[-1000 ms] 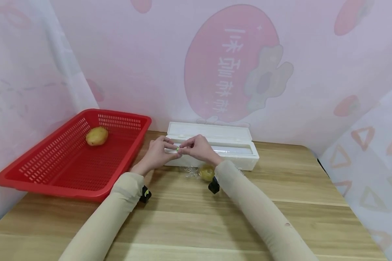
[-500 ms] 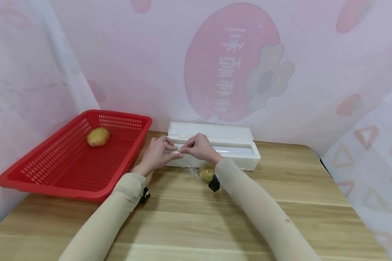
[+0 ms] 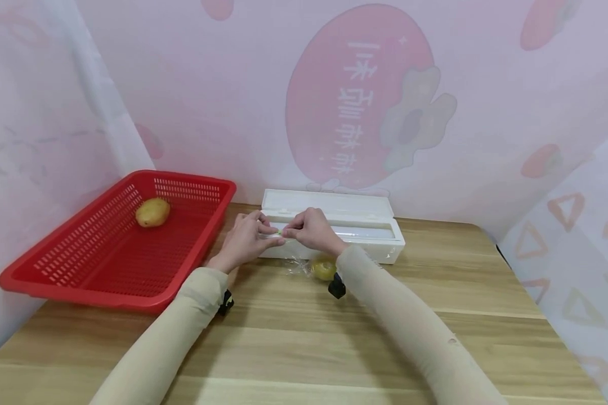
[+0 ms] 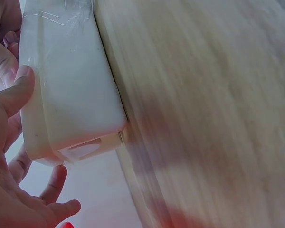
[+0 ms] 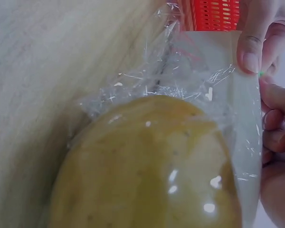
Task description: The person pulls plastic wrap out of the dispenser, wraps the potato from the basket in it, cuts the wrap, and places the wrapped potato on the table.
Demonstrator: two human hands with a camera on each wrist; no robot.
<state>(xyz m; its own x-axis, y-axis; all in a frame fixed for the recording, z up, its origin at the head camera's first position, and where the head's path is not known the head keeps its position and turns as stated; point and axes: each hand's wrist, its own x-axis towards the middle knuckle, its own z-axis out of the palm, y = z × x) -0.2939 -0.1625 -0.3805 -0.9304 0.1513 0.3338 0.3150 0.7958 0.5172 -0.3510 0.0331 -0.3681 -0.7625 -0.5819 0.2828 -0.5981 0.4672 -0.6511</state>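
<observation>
A white cling film box (image 3: 377, 254) stands at the back with its lid (image 3: 329, 202) raised and a film roll (image 3: 365, 233) inside. My left hand (image 3: 243, 239) grips its left end, thumb on the front rim and the index finger over the top; the other fingers spread past the end in the left wrist view. My right hand (image 3: 311, 229) pinches a small green piece (image 5: 261, 73) on the front rim, beside the left fingertips. A film-wrapped potato (image 5: 142, 166) lies before the box, below my right wrist, with loose crumpled film (image 3: 297, 266) at its left.
To the left stands a red perforated basket (image 3: 197, 253) with one potato (image 3: 152, 212) in it. The wooden table (image 3: 284, 349) stretches in front. A pink printed cloth (image 3: 208, 101) hangs close behind the box.
Both hands stay at the box's left end, almost still. The right hand and wrist have shifted very slightly to the right, showing a little more of the wrapped potato.
</observation>
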